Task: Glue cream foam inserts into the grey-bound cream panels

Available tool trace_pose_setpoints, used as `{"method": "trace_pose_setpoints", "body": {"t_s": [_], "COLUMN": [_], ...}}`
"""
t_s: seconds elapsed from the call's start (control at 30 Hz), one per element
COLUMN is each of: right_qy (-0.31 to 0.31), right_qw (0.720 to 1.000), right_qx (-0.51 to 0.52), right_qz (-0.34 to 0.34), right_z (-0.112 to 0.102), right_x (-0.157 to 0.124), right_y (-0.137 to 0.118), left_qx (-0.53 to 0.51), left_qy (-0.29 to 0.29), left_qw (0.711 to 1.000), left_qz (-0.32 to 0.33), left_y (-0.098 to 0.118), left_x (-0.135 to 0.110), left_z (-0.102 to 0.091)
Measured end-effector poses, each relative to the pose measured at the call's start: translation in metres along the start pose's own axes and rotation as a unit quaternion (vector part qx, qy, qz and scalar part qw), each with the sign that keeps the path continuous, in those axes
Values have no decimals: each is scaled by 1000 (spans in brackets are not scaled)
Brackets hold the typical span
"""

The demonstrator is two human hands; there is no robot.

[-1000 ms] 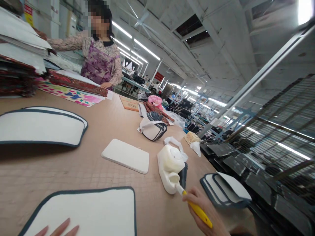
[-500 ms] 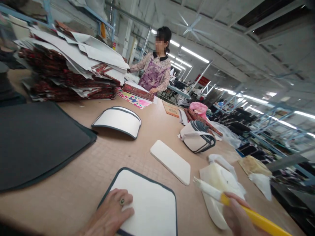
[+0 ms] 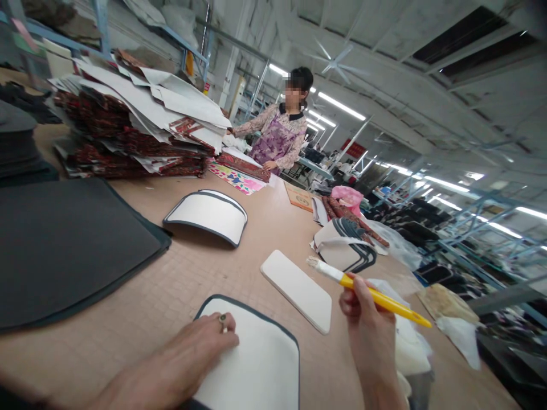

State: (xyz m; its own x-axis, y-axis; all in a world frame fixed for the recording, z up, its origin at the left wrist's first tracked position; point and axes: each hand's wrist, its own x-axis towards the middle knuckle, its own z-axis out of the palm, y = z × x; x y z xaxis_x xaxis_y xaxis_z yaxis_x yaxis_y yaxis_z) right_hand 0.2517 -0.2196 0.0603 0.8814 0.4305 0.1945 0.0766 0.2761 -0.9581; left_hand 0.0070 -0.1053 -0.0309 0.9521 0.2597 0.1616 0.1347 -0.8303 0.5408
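Observation:
My right hand [image 3: 365, 307] is closed around the yellow handle of a paintbrush [image 3: 384, 300]. The brush's whitish bristles point left, above the far end of a small cream rectangular pad [image 3: 299, 290]. Near the front of the table lies a white panel with rounded corners and a dark edge [image 3: 260, 359]. On its left part rests my left hand [image 3: 209, 347], fingers bent and pressing down, with a ring on one finger; its fingertips are partly hidden. Partly behind my right forearm is a cream container [image 3: 410, 341], only part of which shows.
A curved white panel [image 3: 209, 216] stands farther back. Large dark sheets [image 3: 72, 245] cover the left side. Behind them rises a pile of patterned pieces [image 3: 141, 125]. Several curved panels [image 3: 342, 245] are bundled at right. Across the table [image 3: 149, 319] stands another person [image 3: 277, 136].
My right hand has raised the paintbrush and moved it up and left, away from the cream container. My left hand has shifted slightly on the panel, its fingers more curled. The view has tilted slightly.

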Motion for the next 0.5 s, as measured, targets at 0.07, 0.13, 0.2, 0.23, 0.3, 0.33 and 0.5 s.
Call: {"method": "trace_pose_setpoints", "body": {"t_s": [0.07, 0.13, 0.2, 0.23, 0.3, 0.33, 0.5], "right_qy": [-2, 2, 8, 11, 16, 17, 17], "right_qw": [1000, 1000, 999, 999, 999, 999, 997], "right_qx": [15, 27, 36, 40, 47, 50, 63], "right_qz": [-6, -1, 4, 6, 8, 8, 28], "right_z": [-2, -4, -7, -9, -12, -14, -22], "right_x": [8, 13, 17, 18, 20, 20, 15], "right_y": [-2, -2, -1, 0, 3, 5, 15], "left_qx": [-13, -5, 9, 9, -16, -45, -207], "left_qy": [-13, -19, -20, -17, 20, 61, 401], "left_qw": [1000, 1000, 999, 999, 999, 996, 879], "left_qz": [5, -5, -26, -35, -39, -39, -154], "left_y": [10, 19, 24, 24, 16, 9, -26], "left_x": [7, 15, 26, 33, 50, 61, 116], "left_z": [-26, -45, -59, -65, -75, -80, -102]}}
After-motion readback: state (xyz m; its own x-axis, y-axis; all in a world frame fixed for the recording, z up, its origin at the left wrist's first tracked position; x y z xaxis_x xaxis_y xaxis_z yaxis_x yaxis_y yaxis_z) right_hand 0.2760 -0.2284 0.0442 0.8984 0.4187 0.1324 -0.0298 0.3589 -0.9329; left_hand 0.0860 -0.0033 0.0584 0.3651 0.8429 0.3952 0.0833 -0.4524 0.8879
